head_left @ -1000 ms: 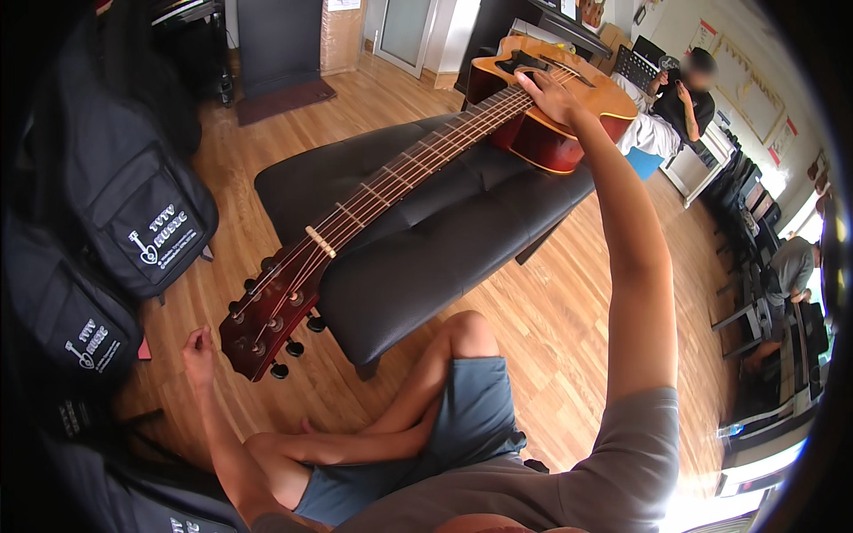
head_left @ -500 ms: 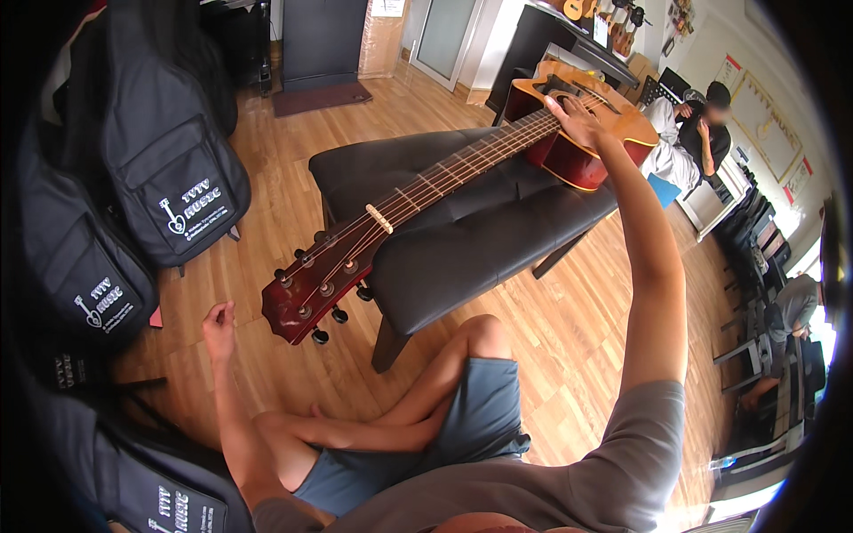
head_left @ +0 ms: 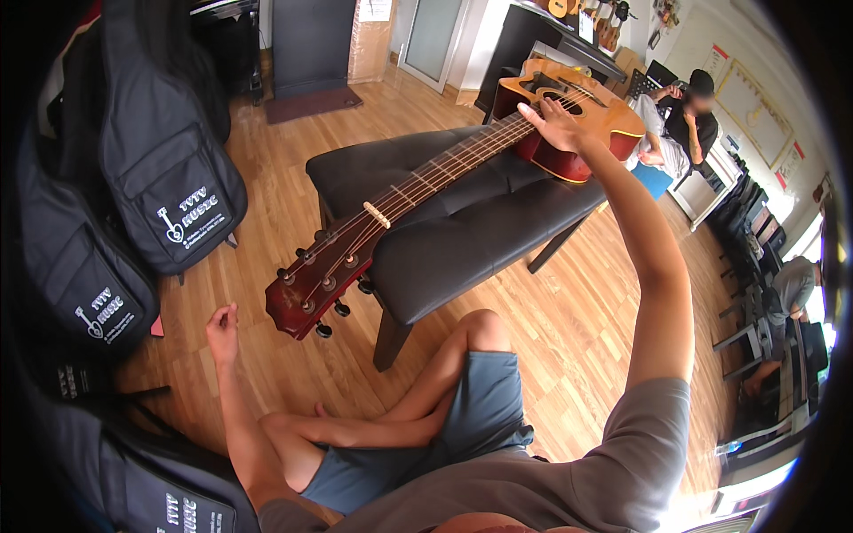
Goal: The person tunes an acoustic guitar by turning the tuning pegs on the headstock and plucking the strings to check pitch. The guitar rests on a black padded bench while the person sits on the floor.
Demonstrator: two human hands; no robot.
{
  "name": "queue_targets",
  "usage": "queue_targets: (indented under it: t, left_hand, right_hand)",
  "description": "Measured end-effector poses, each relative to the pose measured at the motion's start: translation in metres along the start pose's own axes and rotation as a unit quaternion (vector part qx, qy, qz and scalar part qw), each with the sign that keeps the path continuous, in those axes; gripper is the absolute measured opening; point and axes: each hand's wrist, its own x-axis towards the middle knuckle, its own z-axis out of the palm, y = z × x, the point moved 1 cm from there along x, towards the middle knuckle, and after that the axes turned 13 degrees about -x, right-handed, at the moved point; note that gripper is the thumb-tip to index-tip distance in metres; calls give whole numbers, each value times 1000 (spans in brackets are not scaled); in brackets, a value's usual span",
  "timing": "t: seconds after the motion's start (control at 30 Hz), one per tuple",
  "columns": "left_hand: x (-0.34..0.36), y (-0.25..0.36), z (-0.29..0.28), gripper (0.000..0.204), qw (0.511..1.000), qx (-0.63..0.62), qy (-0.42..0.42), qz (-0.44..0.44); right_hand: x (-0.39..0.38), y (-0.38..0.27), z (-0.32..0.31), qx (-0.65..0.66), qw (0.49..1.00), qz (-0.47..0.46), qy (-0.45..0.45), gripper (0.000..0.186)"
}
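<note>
Acoustic-guitar strings [head_left: 447, 170] apparently being strummed, right hand [head_left: 560, 130] spread over them, left hand [head_left: 222, 336] curled, contents unclear; next move likely needs light contact.

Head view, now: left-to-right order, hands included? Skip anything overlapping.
Black bag at mid-height on the left → left hand → guitar headstock → right hand → seated person in black top → person in gray top.
</note>
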Motion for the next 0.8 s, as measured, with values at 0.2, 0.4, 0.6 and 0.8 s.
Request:
queue_targets:
  t: [0.2, 0.4, 0.6, 0.8]
  left_hand:
    - [0, 0, 7, 29, 1000, -4, -5, 18]
    - [2, -10, 4, 30, 1000, 12, -4, 24]
    - [-2, -21, -2, 29, 999, 10, -23, 31]
    - [-2, -34, -20, 31, 999, 29, -4, 13]
  right_hand:
    - [-2, -5, 2, -2, 1000, -23, -1, 125]
    - [-21, -19, -5, -13, 999, -43, 0, 124]
    - [-26, -17, -14, -15, 997, -75, -12, 118]
    - [-5, 11, -16, 21, 995, -99, -11, 111]
